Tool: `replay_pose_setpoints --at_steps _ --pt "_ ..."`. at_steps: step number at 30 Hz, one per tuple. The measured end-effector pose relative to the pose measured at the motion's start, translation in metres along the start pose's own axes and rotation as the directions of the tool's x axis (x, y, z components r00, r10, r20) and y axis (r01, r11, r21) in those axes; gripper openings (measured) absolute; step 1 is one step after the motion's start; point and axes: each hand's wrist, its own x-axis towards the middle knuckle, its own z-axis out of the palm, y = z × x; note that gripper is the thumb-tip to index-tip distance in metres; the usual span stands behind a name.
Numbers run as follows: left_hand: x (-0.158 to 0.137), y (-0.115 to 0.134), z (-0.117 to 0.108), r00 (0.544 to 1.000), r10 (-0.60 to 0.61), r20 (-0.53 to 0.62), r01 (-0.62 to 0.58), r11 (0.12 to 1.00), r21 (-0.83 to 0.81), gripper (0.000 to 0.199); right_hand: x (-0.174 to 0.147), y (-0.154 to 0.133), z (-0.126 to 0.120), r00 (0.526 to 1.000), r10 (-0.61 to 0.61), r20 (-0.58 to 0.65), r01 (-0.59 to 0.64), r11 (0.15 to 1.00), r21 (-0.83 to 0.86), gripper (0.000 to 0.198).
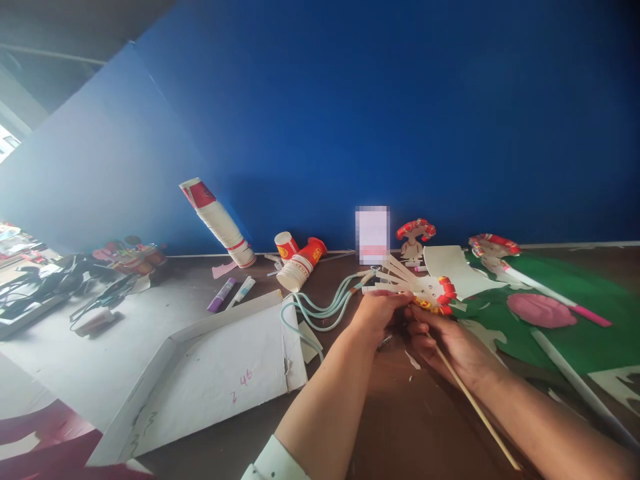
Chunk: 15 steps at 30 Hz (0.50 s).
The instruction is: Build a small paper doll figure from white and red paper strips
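Cut white paper strips fan out from a small paper cutout (425, 291) with a rolled red and yellow edge, in front of me on the brown table. My left hand (383, 312) pinches its near side with thumb and fingers. My right hand (445, 337) is closed at the red and yellow edge, with a thin wooden stick (477, 403) running from its fingers toward the lower right. The stick's upper end is hidden by the fingers, so how it meets the cutout cannot be seen. Beyond stands a similar red-edged cutout (414, 239).
Left of my arms lies a shallow white box lid (210, 380). Behind it are paper cups (300, 263), a leaning cup stack (220, 223), a purple glue stick (221, 295) and a pale blue cord (325, 323). Green paper (595, 293) lies right, below a blue partition (350, 120).
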Motion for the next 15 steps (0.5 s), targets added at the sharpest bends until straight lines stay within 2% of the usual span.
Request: replay_pose_setpoints --at_steps 5,9,15 --pt "-0.0066 0.0064 0.005 0.999 -0.04 -0.023 0.04 0.999 -0.01 0.022 0.0 -0.0003 0.0019 1.0 0.012 -0.029 -0.012 1.0 -0.007 0.039" --pt "-0.0076 0.0078 0.0063 0.997 -0.068 -0.028 0.068 0.998 -0.01 0.019 -0.0009 -0.0001 0.0064 0.997 -0.026 -0.066 0.023 0.999 -0.048 0.037" --pt "-0.0063 0.0112 0.0008 0.997 -0.063 0.04 0.065 0.996 -0.056 0.019 -0.0005 -0.0038 0.0055 0.994 -0.098 -0.041 0.094 0.991 -0.091 0.044"
